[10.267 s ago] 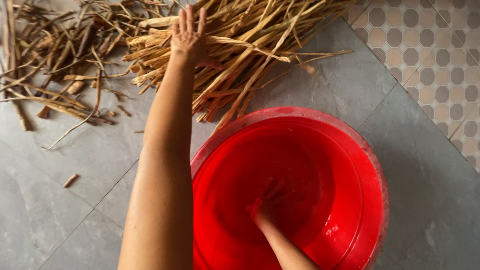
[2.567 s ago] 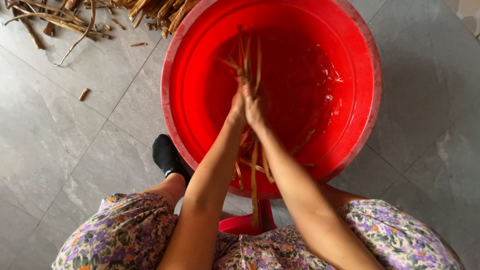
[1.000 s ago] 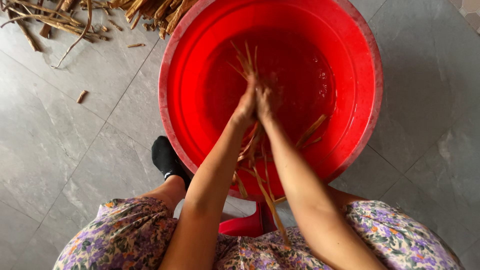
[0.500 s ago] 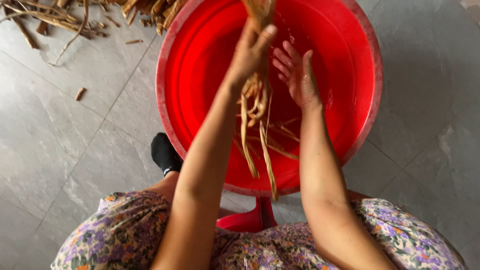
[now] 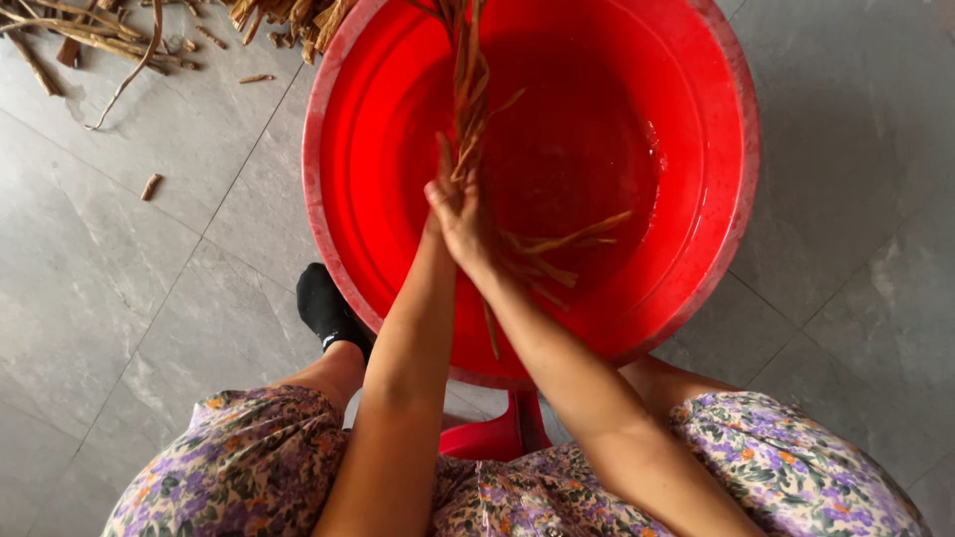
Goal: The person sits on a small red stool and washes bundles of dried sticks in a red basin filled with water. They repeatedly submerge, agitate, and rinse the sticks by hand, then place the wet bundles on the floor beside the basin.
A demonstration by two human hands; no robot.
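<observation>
Item: bundle of fibre strips (image 5: 468,89), long, brown, wet-looking, held over the red basin (image 5: 736,199). Change from half a second earlier: the hands were then apart, the left raised with the bundle and the right open beside it; now the two are pressed together around the lower part of the bundle, so the strips are gathered into one grip again and the work in the basin goes on. Left hand (image 5: 445,204): closed on the strips, fingers pointing away from the body, forearm reaching straight out from the lap. Right hand (image 5: 473,234): laid against the left and wrapped about the same strips, forearm coming in at a slant from the right. Bundle position: upper ends run up past the far rim of the basin; lower ends splay out below the hands toward the shallow water (image 5: 587,169). Surroundings: grey tiled floor (image 5: 129,298); loose dry stalks and scraps (image 5: 90,35) at the upper left; a black-socked foot (image 5: 323,303) just beside the basin; floral garment (image 5: 249,467) over the knees; red stool (image 5: 497,433) partly visible beneath.
</observation>
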